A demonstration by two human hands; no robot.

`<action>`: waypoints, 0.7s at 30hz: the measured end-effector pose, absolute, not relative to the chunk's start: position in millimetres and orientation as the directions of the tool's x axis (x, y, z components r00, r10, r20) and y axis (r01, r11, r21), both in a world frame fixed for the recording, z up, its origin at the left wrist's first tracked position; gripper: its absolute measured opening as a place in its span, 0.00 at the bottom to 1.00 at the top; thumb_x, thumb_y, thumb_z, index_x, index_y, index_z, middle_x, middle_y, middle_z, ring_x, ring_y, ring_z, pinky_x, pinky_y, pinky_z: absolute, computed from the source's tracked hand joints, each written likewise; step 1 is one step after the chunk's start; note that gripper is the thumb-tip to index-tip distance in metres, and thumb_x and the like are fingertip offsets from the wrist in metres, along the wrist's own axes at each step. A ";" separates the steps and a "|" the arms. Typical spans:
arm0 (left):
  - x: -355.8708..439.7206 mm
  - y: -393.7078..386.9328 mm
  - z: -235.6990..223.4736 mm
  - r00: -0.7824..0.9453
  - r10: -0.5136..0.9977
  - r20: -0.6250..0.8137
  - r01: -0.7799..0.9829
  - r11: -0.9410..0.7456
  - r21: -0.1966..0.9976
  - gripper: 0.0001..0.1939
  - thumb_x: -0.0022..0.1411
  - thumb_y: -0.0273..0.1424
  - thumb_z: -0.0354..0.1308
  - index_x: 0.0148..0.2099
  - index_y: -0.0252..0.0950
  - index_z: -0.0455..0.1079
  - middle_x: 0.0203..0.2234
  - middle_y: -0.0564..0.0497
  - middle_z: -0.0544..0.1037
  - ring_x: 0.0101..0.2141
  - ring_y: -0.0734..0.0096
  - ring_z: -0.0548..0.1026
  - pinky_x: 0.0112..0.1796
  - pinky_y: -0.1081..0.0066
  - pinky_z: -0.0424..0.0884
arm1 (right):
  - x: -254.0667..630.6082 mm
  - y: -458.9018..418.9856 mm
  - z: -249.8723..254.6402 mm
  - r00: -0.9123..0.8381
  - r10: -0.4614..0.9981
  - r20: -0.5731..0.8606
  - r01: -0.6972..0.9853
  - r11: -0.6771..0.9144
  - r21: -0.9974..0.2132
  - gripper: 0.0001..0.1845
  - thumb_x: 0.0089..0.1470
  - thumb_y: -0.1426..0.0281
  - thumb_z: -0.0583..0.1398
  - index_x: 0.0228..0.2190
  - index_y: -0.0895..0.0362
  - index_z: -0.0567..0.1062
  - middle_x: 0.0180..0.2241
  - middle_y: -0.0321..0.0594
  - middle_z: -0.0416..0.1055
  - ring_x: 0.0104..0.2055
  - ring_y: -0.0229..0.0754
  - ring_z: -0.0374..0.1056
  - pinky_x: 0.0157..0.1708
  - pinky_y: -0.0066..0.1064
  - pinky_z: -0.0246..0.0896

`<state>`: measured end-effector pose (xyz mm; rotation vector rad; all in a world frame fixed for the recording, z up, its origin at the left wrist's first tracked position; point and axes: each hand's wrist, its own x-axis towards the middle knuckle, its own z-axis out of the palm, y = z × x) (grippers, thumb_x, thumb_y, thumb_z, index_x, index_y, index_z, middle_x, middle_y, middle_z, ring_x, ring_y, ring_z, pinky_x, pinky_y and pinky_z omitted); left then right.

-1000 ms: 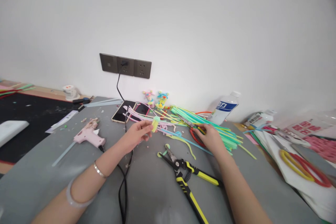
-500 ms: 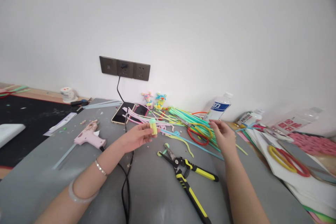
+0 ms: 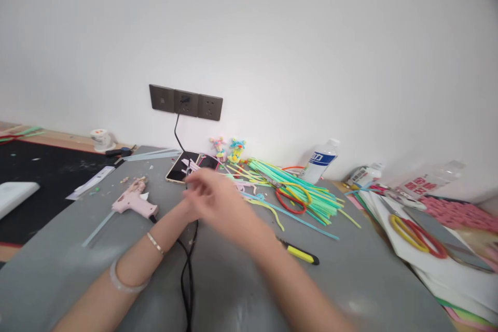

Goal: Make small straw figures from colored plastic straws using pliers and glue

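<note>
My right hand (image 3: 218, 199), smeared by motion, crosses in front of my left hand (image 3: 190, 209) near its wrist. Most of the left hand and its fingers are hidden behind it. A pale mint spot shows just above my right knuckles, where the left hand held a small yellow and mint roll of pipe cleaner; the rest of the roll is covered. Beneath my right forearm lie the pliers, with just one yellow-and-black handle (image 3: 299, 253) showing. A pink glue gun (image 3: 135, 201) rests to the left of my hands.
Green pipe cleaners (image 3: 291, 181) and red-yellow scissors (image 3: 293, 198) lie behind my right arm. A water bottle (image 3: 319, 162) and two small figures (image 3: 236, 150) stand by the wall. A black cable (image 3: 187, 270) runs down the table. Papers (image 3: 404, 233) with more scissors lie right.
My right hand has swung left from beside the bottle and now covers my left hand. My right forearm now hides most of the pliers. The left arm has barely moved.
</note>
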<state>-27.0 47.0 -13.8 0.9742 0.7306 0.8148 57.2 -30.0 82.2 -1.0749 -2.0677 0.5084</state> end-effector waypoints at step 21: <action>-27.7 35.2 -22.1 0.720 0.690 -0.081 -0.106 0.225 0.969 0.13 0.44 0.31 0.73 0.29 0.33 0.72 0.22 0.52 0.76 0.24 0.74 0.71 0.27 0.76 0.66 | -43.7 23.9 73.7 -0.254 0.960 0.116 0.635 0.256 -0.729 0.38 0.57 0.75 0.56 0.64 0.70 0.45 0.56 0.64 0.65 0.53 0.56 0.69 0.47 0.41 0.68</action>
